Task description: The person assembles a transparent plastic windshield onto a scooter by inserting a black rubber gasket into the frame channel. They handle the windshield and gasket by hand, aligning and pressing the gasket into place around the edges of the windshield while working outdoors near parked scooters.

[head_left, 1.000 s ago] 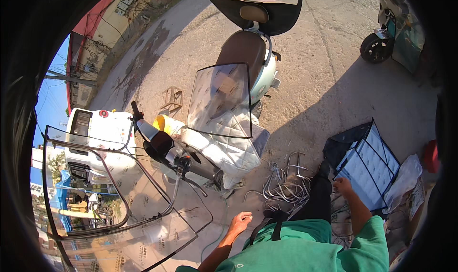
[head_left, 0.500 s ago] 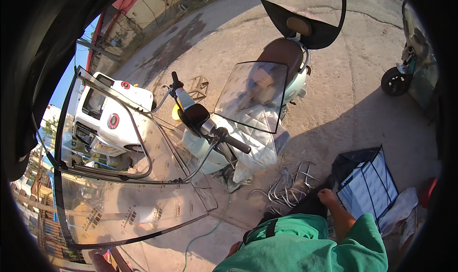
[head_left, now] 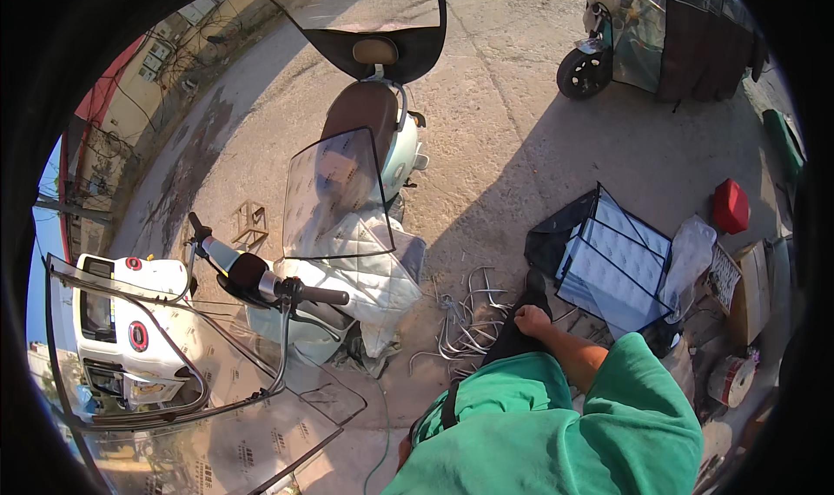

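Note:
My right hand (head_left: 532, 320) is closed in a loose fist in front of my dark trouser leg, and no object shows in it. Only a sliver of my left hand (head_left: 405, 450) appears beside my green shirt; its fingers are hidden. Closest to the right hand are bent metal tubes (head_left: 473, 326) on the ground and a stack of black-edged clear panels (head_left: 617, 256). Left of them stands a pale scooter (head_left: 395, 161) with a brown seat (head_left: 360, 113). A clear windshield sheet (head_left: 339, 195) stands over its footwell, and a quilted white cover (head_left: 360, 273) hangs below.
A large clear canopy sheet (head_left: 217, 447) spreads at the lower left, with a white vehicle (head_left: 130, 321) behind it. At the right lie a red container (head_left: 730, 206), crumpled clear plastic (head_left: 691, 256) and a spool (head_left: 731, 380). Another covered scooter (head_left: 638, 48) stands far right.
My view has swung to the right, so the scooter and canopy sit further left and more of the right-hand items show. My right hand stays closed beside my leg.

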A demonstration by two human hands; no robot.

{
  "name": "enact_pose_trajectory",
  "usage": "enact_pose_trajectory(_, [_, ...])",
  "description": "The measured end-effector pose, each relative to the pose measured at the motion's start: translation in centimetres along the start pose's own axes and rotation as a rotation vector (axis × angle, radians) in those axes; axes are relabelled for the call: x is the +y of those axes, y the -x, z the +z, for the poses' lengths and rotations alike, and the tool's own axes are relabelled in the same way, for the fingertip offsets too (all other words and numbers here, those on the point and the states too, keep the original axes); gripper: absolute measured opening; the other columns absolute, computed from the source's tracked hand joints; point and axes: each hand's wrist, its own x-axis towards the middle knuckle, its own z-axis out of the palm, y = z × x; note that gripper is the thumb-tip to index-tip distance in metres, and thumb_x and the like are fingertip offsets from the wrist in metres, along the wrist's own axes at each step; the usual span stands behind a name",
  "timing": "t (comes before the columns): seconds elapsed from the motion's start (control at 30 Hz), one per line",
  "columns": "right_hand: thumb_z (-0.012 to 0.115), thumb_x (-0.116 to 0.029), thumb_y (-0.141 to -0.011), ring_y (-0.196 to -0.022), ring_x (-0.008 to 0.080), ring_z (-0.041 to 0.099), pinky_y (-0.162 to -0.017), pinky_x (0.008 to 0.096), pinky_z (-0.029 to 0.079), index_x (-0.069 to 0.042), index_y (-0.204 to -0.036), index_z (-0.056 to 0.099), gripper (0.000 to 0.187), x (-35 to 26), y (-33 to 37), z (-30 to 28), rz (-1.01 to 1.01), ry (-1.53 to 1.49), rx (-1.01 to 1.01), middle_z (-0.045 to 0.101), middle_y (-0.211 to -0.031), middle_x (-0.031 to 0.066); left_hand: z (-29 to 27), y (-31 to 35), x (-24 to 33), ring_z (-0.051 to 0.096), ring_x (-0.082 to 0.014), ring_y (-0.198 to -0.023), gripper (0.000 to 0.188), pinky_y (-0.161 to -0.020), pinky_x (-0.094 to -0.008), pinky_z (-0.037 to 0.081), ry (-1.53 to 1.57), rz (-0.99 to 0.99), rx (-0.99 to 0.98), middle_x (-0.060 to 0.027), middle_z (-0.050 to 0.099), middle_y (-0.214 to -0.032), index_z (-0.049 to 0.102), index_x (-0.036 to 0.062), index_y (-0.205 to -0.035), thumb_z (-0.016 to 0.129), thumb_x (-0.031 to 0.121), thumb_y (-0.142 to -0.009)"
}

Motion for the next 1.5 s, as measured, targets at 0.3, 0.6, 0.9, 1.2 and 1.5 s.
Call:
enact_pose_trajectory(0.3, [0.065,-0.028,-0.09,-0.112,0.0316,0.07,-0.098,0.042,0.055,-0.009,-0.119,0.074,0.036,1.1,-2.0,-7.0,0.004,-0.284,0.079,0.075,-0.118,0.0131,2.0,-5.1,17.6,0.073,-0.0277,-0.101,0.037,-0.086,-0.0373,0.056,-0.169,0.024,-0.138,-0.0161,0.076,-0.108,0.073,0.0004,-0.114,0.065,0.033,-0.097])
enact_pose_trajectory(0.6, [0.069,-0.031,-0.092,-0.113,0.0297,0.071,-0.1,0.0399,0.054,-0.007,-0.124,0.072,0.04,6.9,-9.9,-19.8,0.153,-0.478,-0.069,0.075,-0.12,0.0144,14.4,-9.8,43.1,0.073,-0.0225,-0.084,0.031,-0.066,-0.0367,0.059,-0.007,0.009,-0.13,-0.011,0.077,-0.097,0.072,-0.002,-0.112,0.07,0.024,-0.095])
enact_pose_trajectory(0.9, [0.072,-0.02,-0.091,-0.064,0.0201,0.068,-0.062,0.0371,0.056,0.002,-0.095,0.079,0.023,19.7,-7.1,-22.1,0.694,-1.031,-0.014,0.074,-0.076,0.0101,19.9,-11.5,65.1,0.074,-0.0227,-0.096,0.036,-0.077,-0.0383,0.062,-0.13,0.207,-0.213,-0.0121,0.074,-0.107,0.069,-0.0004,-0.122,0.072,0.023,-0.095])
enact_pose_trajectory(1.2, [0.073,-0.016,-0.079,-0.08,0.0282,0.069,-0.065,0.0429,0.055,-0.012,-0.09,0.071,0.012,28.5,-8.7,-27.3,0.158,-0.182,-0.118,0.07,-0.087,0.0066,26.6,-17.7,77.5,0.074,-0.024,-0.089,0.026,-0.074,-0.0412,0.06,-0.294,0.075,-0.31,-0.0092,0.074,-0.098,0.069,0.003,-0.111,0.068,0.025,-0.097])
enact_pose_trajectory(1.5, [0.064,-0.02,-0.1,-0.087,0.0265,0.073,-0.073,0.0398,0.06,-0.001,-0.124,0.066,0.031,20.3,-23.5,-47.5,0.819,-1.38,0.212,0.075,-0.102,0.013,40.0,-25.3,97.2,0.074,-0.024,-0.088,0.026,-0.073,-0.041,0.06,-0.432,0.133,-0.385,-0.0095,0.074,-0.097,0.069,0.0029,-0.111,0.067,0.024,-0.097])
